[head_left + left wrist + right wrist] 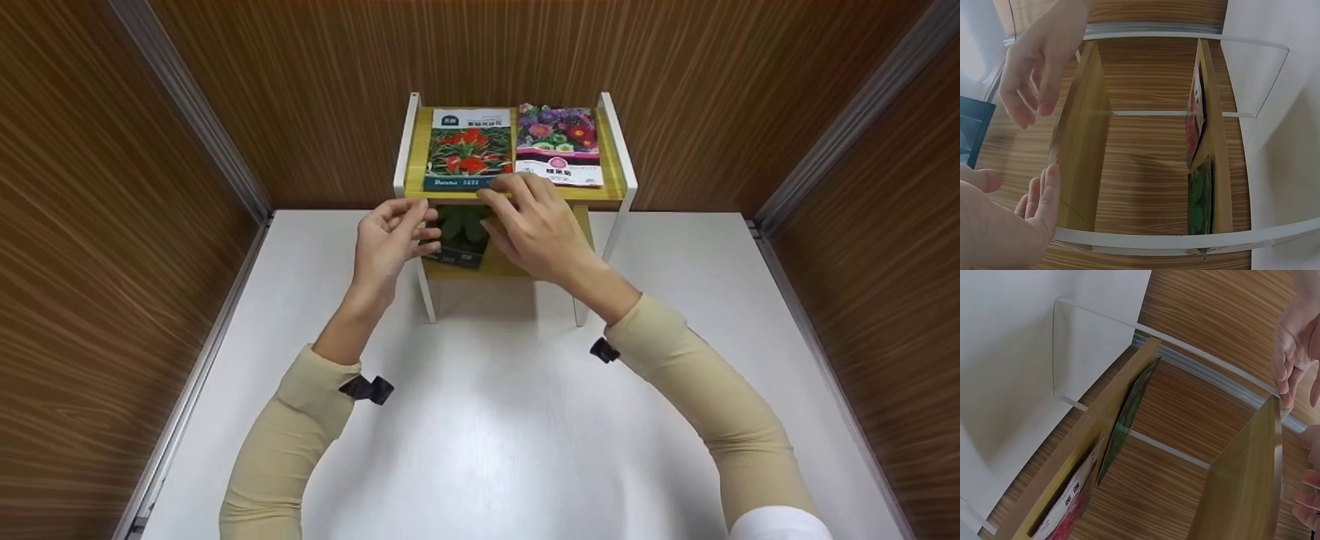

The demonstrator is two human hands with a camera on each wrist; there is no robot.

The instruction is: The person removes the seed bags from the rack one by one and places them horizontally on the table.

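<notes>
On the top board of a small two-tier shelf (517, 196) lie two flower seed packets: a red-flower packet (469, 146) on the left and a pink-and-purple-flower packet (559, 142) on the right. My left hand (391, 234) is at the board's left front corner, fingers loosely bent, holding nothing. My right hand (536, 225) hovers by the front edge, its fingertips overlapping the red-flower packet's lower corner; whether they touch cannot be told. On the lower board, a green-leaf packet (1200, 197) and a red-and-white packet (1195, 118) lie side by side, partly hidden in the head view.
White side frames (616, 142) bound the shelf, which stands on a white table (480, 427). Wood-grain panels (300, 90) rise behind and at both sides, with metal rails (202, 112) in the corners.
</notes>
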